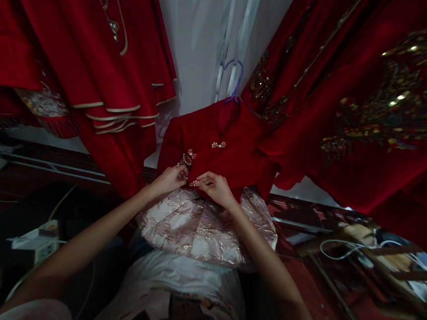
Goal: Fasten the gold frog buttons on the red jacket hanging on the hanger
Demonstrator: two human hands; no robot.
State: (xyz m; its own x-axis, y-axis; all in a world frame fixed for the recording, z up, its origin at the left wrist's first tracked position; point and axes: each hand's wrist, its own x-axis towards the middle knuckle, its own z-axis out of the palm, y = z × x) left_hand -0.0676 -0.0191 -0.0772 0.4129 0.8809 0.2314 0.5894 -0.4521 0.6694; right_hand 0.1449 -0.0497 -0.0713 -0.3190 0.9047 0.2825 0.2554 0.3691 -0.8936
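Note:
A short red jacket (232, 161) hangs before me on a purple hanger (238, 80). Its chest carries a beaded frog clasp (218, 144) and, lower on the left, a dangling brooch (188, 157). At the jacket's lower front, my right hand (215, 186) pinches a small jewelled clasp piece (194, 183), its loop end pointing left. Just left of it is my left hand (173, 180), its fingers closed together at the red fabric; what they hold is too small to make out. Beneath both hands spreads a pale brocade cloth (200, 228) with a metallic pattern, over my lap.
Red garments (120, 72) hang on the left, and sequinned red garments (352, 107) on the right. A power strip (46, 250) with cables lies on a dark surface at left. Wooden frames (340, 285) and a white cable (337, 243) are at lower right.

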